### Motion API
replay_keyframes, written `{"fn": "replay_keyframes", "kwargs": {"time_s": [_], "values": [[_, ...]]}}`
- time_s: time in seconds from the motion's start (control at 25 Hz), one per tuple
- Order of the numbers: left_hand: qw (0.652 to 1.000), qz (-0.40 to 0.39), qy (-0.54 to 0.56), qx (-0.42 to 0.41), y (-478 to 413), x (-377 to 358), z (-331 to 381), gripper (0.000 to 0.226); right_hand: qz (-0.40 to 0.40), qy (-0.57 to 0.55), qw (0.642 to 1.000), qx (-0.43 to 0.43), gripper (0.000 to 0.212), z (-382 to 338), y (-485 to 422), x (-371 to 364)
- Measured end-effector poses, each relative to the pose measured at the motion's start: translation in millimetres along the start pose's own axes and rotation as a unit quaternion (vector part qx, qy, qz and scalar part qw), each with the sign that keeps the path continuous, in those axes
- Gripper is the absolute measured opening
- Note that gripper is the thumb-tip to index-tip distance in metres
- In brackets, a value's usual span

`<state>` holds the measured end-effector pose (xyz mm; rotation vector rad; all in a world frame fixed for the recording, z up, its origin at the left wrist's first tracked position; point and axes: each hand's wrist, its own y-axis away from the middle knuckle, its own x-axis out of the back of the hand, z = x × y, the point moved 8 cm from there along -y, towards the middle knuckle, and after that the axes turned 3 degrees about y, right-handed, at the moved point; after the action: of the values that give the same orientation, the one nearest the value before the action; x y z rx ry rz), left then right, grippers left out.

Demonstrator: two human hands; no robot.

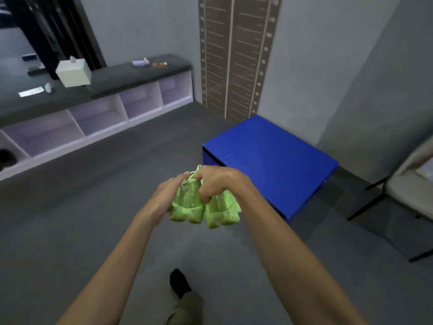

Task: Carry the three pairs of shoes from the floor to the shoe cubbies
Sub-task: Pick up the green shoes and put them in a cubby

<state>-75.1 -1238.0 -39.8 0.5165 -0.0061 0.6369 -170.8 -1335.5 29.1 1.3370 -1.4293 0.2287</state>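
I hold a pair of bright green shoes in front of me, above the grey floor, heels toward me. My left hand (pixel 166 195) grips the left green shoe (pixel 187 207) from its outer side. My right hand (pixel 216 184) grips the right green shoe (pixel 222 213) from above, fingers curled down between the two shoes. The white shoe cubbies (pixel 100 118) run along the wall at the left under a dark grey bench top. Something dark (pixel 7 158) lies in the cubby at the far left edge; I cannot tell what it is.
A blue box (pixel 269 165) stands on the floor just right of the shoes. A folding chair (pixel 407 184) is at the right edge. On the bench top (pixel 131 73) sit a white box (pixel 73 72) and small items. My foot (pixel 179 282) is below.
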Motion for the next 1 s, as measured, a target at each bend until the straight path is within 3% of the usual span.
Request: {"fn": "replay_keyframes", "kwargs": {"time_s": [0.24,0.44,0.68,1.0], "values": [[0.999,-0.010,0.032,-0.015,-137.0,38.3,77.9,0.057,-0.012,0.026,1.000,-0.010,0.046,9.3,-144.4,93.9],[0.999,-0.033,0.001,-0.029,-250.9,60.3,139.1,0.068,0.010,-0.030,0.999,-0.026,0.036,32.2,-241.9,166.6],[0.998,-0.052,-0.030,0.012,-384.5,71.7,172.1,0.067,-0.036,-0.035,0.999,-0.014,0.036,68.8,-373.1,225.2],[0.999,0.041,-0.016,0.020,-595.5,120.0,265.2,0.038,-0.079,-0.001,0.995,0.056,0.027,95.5,-591.9,358.0]]}}
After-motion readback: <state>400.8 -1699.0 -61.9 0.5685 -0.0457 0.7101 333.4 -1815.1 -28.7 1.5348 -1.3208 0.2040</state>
